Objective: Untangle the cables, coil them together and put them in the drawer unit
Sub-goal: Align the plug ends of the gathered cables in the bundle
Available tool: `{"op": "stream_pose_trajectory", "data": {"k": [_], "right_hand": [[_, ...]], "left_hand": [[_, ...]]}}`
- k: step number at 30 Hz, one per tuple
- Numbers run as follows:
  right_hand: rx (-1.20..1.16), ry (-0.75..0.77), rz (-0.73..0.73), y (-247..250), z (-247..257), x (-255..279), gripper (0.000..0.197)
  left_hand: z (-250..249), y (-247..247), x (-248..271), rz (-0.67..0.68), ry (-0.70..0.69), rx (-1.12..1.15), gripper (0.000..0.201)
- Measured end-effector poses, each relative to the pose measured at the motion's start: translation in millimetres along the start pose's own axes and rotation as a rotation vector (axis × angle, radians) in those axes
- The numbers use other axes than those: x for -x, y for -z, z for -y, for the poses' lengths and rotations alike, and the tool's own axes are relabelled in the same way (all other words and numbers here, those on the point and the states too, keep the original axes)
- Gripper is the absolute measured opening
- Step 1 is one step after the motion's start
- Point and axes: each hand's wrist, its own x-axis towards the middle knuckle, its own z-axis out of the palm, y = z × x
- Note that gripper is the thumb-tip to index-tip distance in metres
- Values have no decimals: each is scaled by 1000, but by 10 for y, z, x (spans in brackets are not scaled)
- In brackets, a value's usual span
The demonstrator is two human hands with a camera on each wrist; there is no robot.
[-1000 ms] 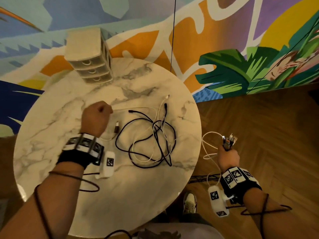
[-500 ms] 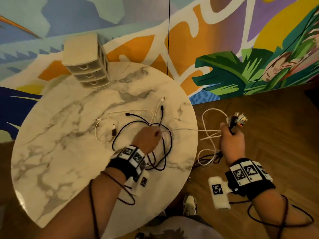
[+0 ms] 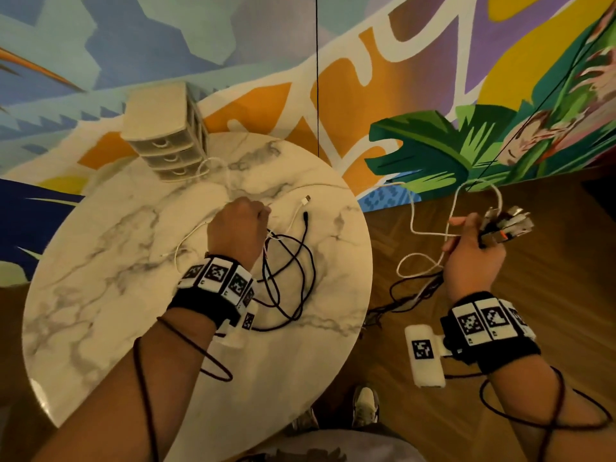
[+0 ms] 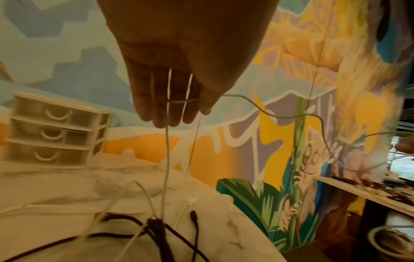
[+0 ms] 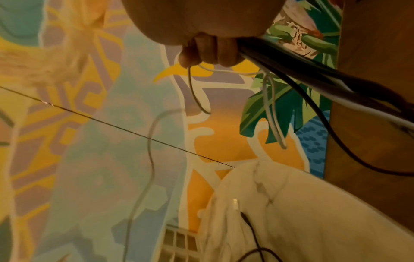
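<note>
- Centrally, the marble table [image 3: 100, 328] serves as the landmark; the tangle of black cables [image 3: 293, 271] lies on its right half, with loose white cable [image 3: 186, 241] ends trailing towards the table's middle.
- Left hand [image 3: 238, 228]: above the tangle, fingers curled, pinching a thin white strand that runs down into the knot, as the left wrist view shows.
- Right hand [image 3: 473, 258]: off the table's right edge, clenched around a bunch of plugs [image 3: 506, 225], with white loops hanging below.
- Drawer unit [image 3: 166, 135]: at the table's far edge, all three drawers closed.
- Handling, as a judgement: the cables look light, limp and springy, so they snag rather than slide; grasping near a plug end and feeding slack through the crossing should free them better than pulling mid-length.
</note>
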Motion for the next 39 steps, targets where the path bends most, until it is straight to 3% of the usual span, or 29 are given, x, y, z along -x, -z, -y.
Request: {"op": "stream_pose_trajectory", "data": {"k": [2,5,10,13,14,17,21,24,28,32,37,39], "right_hand": [[-29,-8,-26,25,69,-30,35],[7,-19,122,13,119,98,33],[175,-49,585,-229,99,524,24],[176,-64,680,-315,25,655,32],[169,-60,681,-320,26,669,33],[131,-21,643,-315,20,650,29],[82,55,540,-290,8,656,23],[82,74,555,-310,25,704,32],[123,93,489,-354,80,642,33],[-61,37,370,-275,161,482,34],[-69,-33,244,-180,191,338,35],[-72,-83,216,-133,175,268,35]], "left_hand": [[59,38,-27,76,78,-91,36],[-68,54,23,172,68,-144,38],[-809,111,352,238,-174,-161,30],[-1082,112,587,140,-339,-128,18],[-1129,144,642,112,-371,-138,11],[-1136,151,680,78,-384,-167,19],[-1079,127,623,72,-359,-203,14],[-1115,108,653,68,-384,-254,16],[-1152,31,690,-26,-406,-154,20],[-832,50,375,55,-307,-143,37],[-313,277,-89,-70,-222,-74,41],[-191,266,-142,54,-200,-97,41]]}}
